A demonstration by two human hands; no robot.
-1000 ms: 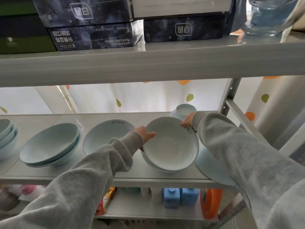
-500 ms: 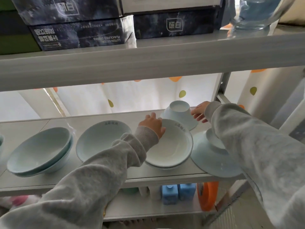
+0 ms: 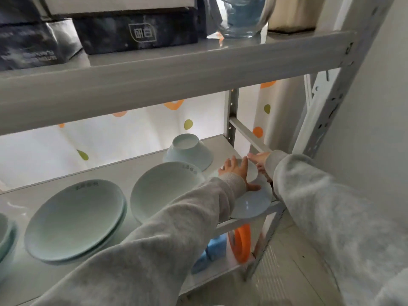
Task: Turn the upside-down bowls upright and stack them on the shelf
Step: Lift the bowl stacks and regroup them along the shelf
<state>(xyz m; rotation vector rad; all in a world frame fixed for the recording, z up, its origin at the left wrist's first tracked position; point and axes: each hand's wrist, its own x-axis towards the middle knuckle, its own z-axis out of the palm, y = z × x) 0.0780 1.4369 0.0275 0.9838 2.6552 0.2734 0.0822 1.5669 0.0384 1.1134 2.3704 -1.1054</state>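
Note:
A pale blue bowl [image 3: 251, 204] lies upside down at the shelf's front right corner. My left hand [image 3: 237, 173] rests spread on its left side and foot. My right hand [image 3: 260, 160] reaches to its far right side, mostly hidden by my sleeve. A second upside-down bowl [image 3: 187, 151] stands behind, near the back. Upright bowls sit to the left: one [image 3: 163, 188] beside my left arm, a stack of two [image 3: 75, 219], and part of another stack [image 3: 6, 237] at the left edge.
The grey metal shelf [image 3: 123, 164] has an upper board close overhead with dark boxes [image 3: 136, 32] and a glass jar [image 3: 242, 16]. An upright post [image 3: 329, 102] stands at the right. Below are blue bottles [image 3: 214, 250] and an orange ring [image 3: 241, 244].
Both hands left the upright bowl, which now sits on the shelf, and moved right onto the upside-down bowl at the front right corner. The camera swung right.

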